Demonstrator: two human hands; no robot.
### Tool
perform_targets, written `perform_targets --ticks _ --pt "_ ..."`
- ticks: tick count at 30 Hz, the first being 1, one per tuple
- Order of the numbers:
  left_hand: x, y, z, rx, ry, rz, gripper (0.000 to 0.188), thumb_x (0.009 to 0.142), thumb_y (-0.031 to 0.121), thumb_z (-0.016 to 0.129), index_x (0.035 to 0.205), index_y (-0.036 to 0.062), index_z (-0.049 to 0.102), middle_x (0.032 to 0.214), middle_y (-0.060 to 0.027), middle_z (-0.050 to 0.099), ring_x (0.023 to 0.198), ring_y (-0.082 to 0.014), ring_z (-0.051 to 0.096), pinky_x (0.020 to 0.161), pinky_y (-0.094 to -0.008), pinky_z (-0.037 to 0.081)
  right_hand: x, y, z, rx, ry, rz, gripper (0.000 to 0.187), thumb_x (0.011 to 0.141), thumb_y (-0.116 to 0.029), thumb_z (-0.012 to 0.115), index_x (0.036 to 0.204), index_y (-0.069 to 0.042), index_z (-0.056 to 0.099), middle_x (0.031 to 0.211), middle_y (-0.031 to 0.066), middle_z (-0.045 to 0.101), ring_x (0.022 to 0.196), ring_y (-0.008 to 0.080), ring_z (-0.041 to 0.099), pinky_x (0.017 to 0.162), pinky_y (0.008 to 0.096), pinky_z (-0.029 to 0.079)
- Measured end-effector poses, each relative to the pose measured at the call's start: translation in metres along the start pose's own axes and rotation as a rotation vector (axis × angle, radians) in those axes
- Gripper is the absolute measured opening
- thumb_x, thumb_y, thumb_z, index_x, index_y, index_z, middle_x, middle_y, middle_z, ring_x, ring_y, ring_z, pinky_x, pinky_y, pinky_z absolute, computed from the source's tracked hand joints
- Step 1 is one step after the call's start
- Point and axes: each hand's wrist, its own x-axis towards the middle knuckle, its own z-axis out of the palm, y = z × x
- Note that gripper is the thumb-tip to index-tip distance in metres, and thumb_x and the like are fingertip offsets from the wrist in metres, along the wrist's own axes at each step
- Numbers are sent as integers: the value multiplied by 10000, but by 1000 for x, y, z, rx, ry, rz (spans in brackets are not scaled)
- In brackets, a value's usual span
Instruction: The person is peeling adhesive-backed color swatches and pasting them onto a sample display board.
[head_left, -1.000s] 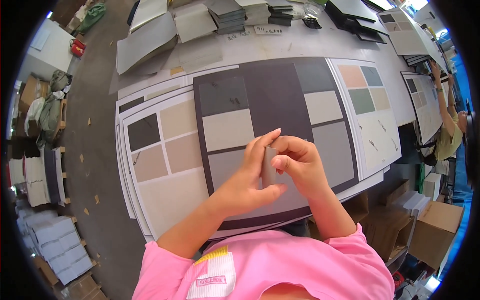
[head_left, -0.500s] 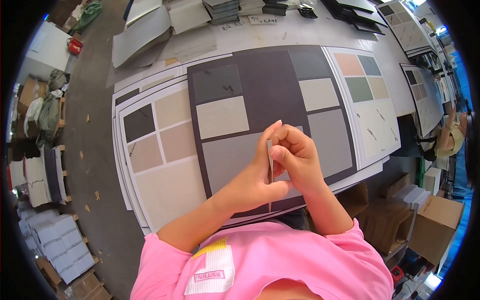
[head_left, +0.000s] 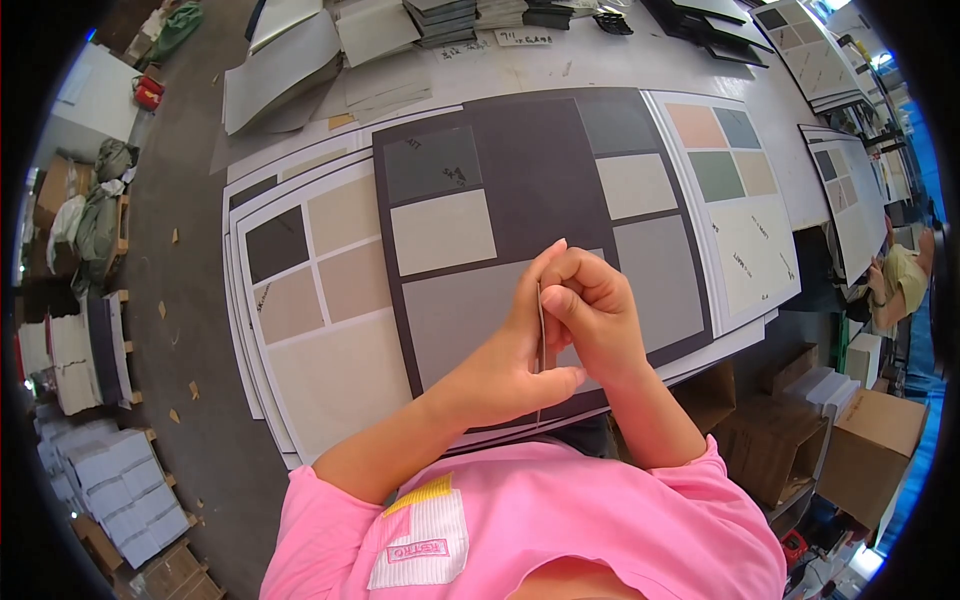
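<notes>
A thin piece of sheet (head_left: 543,335), seen nearly edge-on, stands upright between my hands above the dark sample board (head_left: 530,165). My left hand (head_left: 505,370) grips its left side, thumb reaching across near the lower end. Fingers curled, my right hand (head_left: 596,315) pinches the sheet's right edge near the top. The faces of the sheet cannot be made out. Grey and cream panels are set on the dark board, and my hands cover part of its lower grey panel (head_left: 455,315).
White boards with beige and black swatches (head_left: 340,380) are stacked at left, another with coloured swatches (head_left: 755,250) at right. Stacks of sheets (head_left: 285,75) line the table's far side. Cardboard boxes (head_left: 875,450) stand lower right. Another person's arm (head_left: 885,295) shows at far right.
The sheet between my hands has turned slightly and now shows a thinner edge. My hands have barely moved. At far right the other person's arm has shifted.
</notes>
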Motion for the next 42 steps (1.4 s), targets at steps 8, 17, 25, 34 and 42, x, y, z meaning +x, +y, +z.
perform_targets --ticks 8,17,25,34,42 --pt "1 -4 2 55 1 48 1059 769 66 617 1591 134 -48 1204 -72 399 952 -152 465 832 -287 441 -1 -1 1 -42 1 -36 138 976 -123 650 905 -43 564 724 -26 557 580 17 515 485 178 392" --pt "0 -3 2 -63 -36 3 1064 775 40 615 1591 144 -61 1249 -75 405 933 -147 489 824 -282 446 -5 -8 6 -81 -17 -50 102 1001 -109 598 944 -31 565 725 -18 558 607 33 529 521 192 416" --pt "0 -9 2 -127 -5 26 1083 777 30 610 1592 190 -83 1307 -87 399 1000 -152 517 875 -295 452 -6 -11 4 -40 -47 -2 37 995 -49 579 965 -29 568 791 -12 580 683 36 550 594 194 443" --pt "3 -11 3 -70 -26 13 1093 775 26 619 1593 200 -86 1348 -89 375 1059 -176 512 865 -293 466 -8 -14 3 -97 -20 26 43 995 -58 577 964 -31 564 779 -10 574 689 39 561 596 194 449" --pt "0 -10 5 -93 0 56 1080 783 32 627 1593 177 -74 1346 -101 390 1109 -160 498 869 -289 462 -9 -10 -3 -59 -58 9 43 999 -57 567 976 -21 562 778 1 586 669 43 567 556 199 445"
